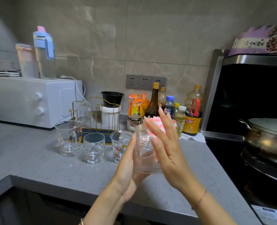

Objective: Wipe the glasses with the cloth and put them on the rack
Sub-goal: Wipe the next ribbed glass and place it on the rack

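My left hand grips a ribbed clear glass from its left side, above the grey counter. My right hand presses a pink-and-white cloth against the glass's right side and rim. Three more clear glasses stand on the counter to the left: a handled mug, a stacked-shape glass and a cartoon-printed cup. Behind them stands the gold wire rack with one glass hung on it.
A white microwave sits at the back left, with a blue-lidded bottle on top. Sauce and oil bottles crowd the wall behind my hands. A stove with a steel pot lies to the right. The grey counter edge runs along the front.
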### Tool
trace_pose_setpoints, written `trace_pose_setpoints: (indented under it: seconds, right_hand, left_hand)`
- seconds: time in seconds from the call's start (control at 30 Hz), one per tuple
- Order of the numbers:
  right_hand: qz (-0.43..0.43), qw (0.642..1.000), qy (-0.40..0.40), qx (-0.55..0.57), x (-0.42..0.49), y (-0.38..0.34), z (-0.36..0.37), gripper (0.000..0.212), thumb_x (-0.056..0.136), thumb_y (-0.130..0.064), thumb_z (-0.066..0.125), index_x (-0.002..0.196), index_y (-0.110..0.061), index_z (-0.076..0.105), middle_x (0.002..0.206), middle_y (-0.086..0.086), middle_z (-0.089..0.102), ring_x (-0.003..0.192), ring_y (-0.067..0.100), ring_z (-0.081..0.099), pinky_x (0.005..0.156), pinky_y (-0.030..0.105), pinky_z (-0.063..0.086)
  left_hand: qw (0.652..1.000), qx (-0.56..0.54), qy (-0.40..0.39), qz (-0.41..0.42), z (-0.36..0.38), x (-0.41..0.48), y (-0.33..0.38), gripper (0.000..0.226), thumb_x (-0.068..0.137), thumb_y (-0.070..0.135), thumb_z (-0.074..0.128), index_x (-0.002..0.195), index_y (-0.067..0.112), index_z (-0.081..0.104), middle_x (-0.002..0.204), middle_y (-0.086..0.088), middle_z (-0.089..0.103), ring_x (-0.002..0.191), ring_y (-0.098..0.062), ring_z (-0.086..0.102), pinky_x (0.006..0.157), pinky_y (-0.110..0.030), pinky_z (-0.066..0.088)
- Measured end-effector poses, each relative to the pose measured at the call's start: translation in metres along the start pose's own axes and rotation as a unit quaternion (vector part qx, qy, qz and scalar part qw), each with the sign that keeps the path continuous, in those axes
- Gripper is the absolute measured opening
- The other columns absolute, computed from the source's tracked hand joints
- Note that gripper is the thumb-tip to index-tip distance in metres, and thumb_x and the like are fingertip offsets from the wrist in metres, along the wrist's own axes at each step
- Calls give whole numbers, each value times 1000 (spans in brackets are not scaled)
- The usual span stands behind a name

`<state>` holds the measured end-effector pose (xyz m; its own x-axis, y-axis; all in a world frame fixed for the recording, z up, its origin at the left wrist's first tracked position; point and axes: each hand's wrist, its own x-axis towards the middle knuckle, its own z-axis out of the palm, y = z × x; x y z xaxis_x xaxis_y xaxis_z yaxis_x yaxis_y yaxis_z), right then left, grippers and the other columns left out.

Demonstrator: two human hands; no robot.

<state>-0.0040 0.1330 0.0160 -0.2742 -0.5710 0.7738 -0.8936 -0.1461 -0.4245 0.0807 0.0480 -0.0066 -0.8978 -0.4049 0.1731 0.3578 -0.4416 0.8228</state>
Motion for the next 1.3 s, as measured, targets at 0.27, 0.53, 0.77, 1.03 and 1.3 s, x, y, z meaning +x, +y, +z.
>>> trace_pose_setpoints:
  seconds: [0.27, 0.53, 0.77, 1.03, 1.3]
  right_hand:
    - [-81, 996, -35, -30, -41, -10, 22, 42, 102, -37, 28, 144, -38, 34, 160, -14, 9, 148, 18, -2, 119, 29, -2]
    - [-92, 995, -18, -43, -25, -14, 15, 42, 101, -37, 30, 142, -34, 39, 160, -12, 11, 149, 18, -1, 119, 33, -2]
    - [-17, 1000, 10, -18, 14, -7, -3, 43, 98, -39, 29, 140, -39, 38, 158, -21, 10, 147, 4, -3, 115, 13, -5]
    - [-38, 999, -12, 13, -23, -11, 13, 42, 101, -36, 30, 142, -35, 39, 159, -17, 11, 148, 12, -3, 118, 26, -2]
    - [-109, 989, -18, -101, -55, -8, 23, 40, 102, -36, 31, 140, -34, 43, 159, -8, 15, 148, 24, 6, 119, 31, 1]
  left_hand:
    - [999, -19, -15, -24, -1, 0, 12, 72, 79, 68, 43, 105, 10, 76, 117, -16, 69, 106, -24, 68, 102, -40, 44]
    - [999, -34, -28, -19, -2, 0, 9, 63, 83, 64, 42, 114, 18, 73, 124, -13, 66, 116, -25, 62, 110, -49, 36]
    - [1000, -17, 6, -23, -2, -1, 2, 64, 80, 64, 61, 131, 27, 59, 135, -9, 60, 117, -28, 61, 107, -52, 40]
    - [1000, -17, 14, -6, 3, -3, 7, 57, 90, 61, 38, 101, 22, 78, 108, -9, 74, 97, -20, 71, 90, -38, 51]
    - [997, -50, 13, -60, -7, 6, 10, 91, 68, 77, 51, 120, 4, 64, 109, -20, 71, 93, -29, 71, 89, -42, 52]
